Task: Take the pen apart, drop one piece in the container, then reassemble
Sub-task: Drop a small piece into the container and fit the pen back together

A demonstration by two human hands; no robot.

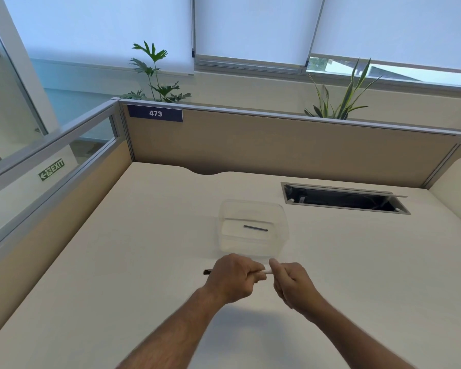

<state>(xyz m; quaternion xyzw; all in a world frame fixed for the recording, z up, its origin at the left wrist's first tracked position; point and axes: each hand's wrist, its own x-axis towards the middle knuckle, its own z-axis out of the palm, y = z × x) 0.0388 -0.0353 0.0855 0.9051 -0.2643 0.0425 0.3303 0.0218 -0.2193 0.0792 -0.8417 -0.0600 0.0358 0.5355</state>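
My left hand (233, 278) is closed around the pen body (264, 272), a pale barrel whose dark end (207, 272) pokes out to the left of my fist. My right hand (290, 282) pinches the barrel's right end between thumb and fingers. Both hands hover just in front of a clear plastic container (282, 235) on the desk. A thin dark pen piece (255, 228) lies flat on the container's floor.
A cream desk (144, 249) is boxed in by tan partition walls at the back and left. An open cable hatch (343, 199) sits at the back right. Plants stand behind the partition.
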